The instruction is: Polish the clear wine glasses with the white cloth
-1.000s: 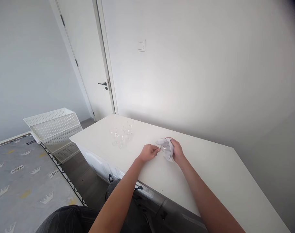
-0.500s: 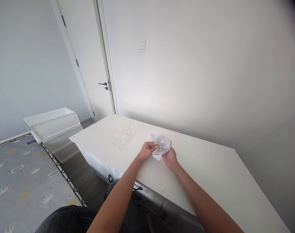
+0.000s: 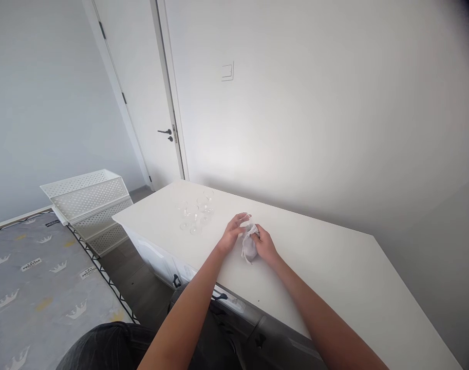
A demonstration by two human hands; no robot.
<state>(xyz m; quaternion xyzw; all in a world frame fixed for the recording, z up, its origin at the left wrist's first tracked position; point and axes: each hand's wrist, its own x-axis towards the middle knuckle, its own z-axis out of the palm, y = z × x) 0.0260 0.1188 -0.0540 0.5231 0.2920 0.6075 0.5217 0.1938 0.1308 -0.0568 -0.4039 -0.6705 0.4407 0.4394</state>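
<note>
Over the white table [image 3: 334, 277], my right hand [image 3: 264, 245] is closed around a bunched pale cloth [image 3: 248, 246]. My left hand [image 3: 234, 232] is just to the left of it, fingers curled around a clear glass [image 3: 245, 220] that is hard to make out against the table and the cloth. The two hands are touching or nearly so. Several small clear glasses [image 3: 194, 211] stand in a cluster on the table, to the left and a little beyond my left hand.
A white perforated rack [image 3: 88, 203] stands on the floor left of the table. A grey mat with crown prints [image 3: 30, 277] covers the floor at lower left. A closed white door [image 3: 142, 92] with a dark handle is behind the table. My dark-trousered knee [image 3: 114, 347] shows below.
The cloth was spread around the glass between my hands and is now bunched in my right hand. Both hands shifted slightly left and my left fingers rose over the glass.
</note>
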